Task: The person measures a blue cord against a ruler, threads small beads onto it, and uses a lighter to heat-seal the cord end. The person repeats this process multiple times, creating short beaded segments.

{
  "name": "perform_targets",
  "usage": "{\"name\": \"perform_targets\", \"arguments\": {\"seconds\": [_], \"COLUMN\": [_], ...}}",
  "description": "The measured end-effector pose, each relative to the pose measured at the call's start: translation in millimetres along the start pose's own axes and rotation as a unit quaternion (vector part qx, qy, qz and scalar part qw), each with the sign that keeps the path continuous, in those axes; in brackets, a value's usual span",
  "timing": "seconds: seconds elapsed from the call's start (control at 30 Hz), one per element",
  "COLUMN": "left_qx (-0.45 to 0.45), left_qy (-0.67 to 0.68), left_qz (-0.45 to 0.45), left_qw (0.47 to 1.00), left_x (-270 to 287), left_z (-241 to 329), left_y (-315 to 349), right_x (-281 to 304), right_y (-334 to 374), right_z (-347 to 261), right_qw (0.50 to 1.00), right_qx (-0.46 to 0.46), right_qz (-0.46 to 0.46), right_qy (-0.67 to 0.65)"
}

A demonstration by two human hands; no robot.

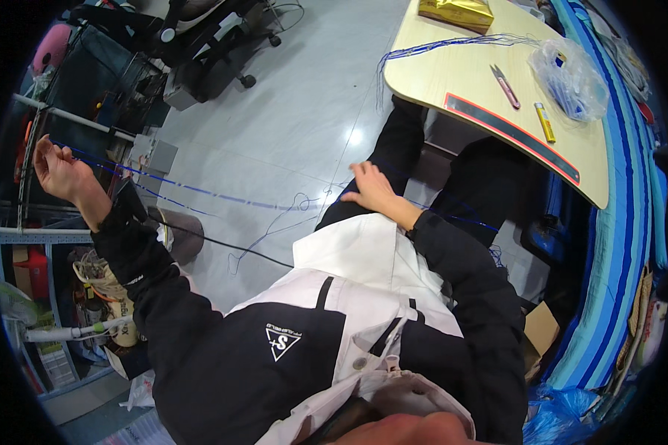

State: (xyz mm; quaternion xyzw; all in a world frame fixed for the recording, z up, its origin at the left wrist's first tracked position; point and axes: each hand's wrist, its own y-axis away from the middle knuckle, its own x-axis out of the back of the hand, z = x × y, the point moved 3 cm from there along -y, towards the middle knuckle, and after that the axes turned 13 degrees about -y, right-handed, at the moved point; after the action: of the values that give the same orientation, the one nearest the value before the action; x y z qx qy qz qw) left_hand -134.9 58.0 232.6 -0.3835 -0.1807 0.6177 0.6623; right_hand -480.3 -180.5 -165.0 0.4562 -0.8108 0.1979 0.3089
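My left hand (63, 174) is raised far out to the left, its fingers curled closed on the end of a thin blue cord (239, 199). From there the strands stretch rightward above the floor toward my lap, with loose, thin loops hanging near the middle. My right hand (376, 194) rests over my thigh, palm down, fingers apart. The cord passes close to it and reappears beyond the wrist; whether the fingers touch it is hidden. On the table (430, 78) lie a bundle of blue cords (460, 47), pink-handled thread snips (505, 87) and a dark ruler with a red edge (512, 136).
A yellow lighter-like stick (545, 122), a clear plastic bag (569, 80) and a gold box (456, 12) are also on the table. An office chair (215, 44) stands far left. Shelves (59, 311) line the left side, and a blue striped cloth (608, 274) covers the right.
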Motion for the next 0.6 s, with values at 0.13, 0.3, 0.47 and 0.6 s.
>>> {"name": "perform_targets", "arguments": {"seconds": [0.13,0.3,0.47,0.6], "left_qx": [0.064,0.017,0.075,0.185], "left_qy": [0.045,-0.047,-0.179,-0.172], "left_qz": [0.063,0.137,0.226,0.097], "left_qw": [0.995,0.989,0.955,0.963], "left_x": [23,60,104,98], "left_z": [-23,-48,-120,-183], "left_y": [-8,-22,-16,21], "right_x": [-15,50,247,432], "right_y": [-15,-14,70,184], "right_z": [-8,-39,-55,-86], "right_qw": [0.978,0.936,0.908,0.918], "right_qx": [0.125,-0.012,-0.042,0.103], "right_qz": [-0.160,-0.255,-0.141,0.134], "right_qy": [0.035,-0.241,-0.393,-0.357]}}
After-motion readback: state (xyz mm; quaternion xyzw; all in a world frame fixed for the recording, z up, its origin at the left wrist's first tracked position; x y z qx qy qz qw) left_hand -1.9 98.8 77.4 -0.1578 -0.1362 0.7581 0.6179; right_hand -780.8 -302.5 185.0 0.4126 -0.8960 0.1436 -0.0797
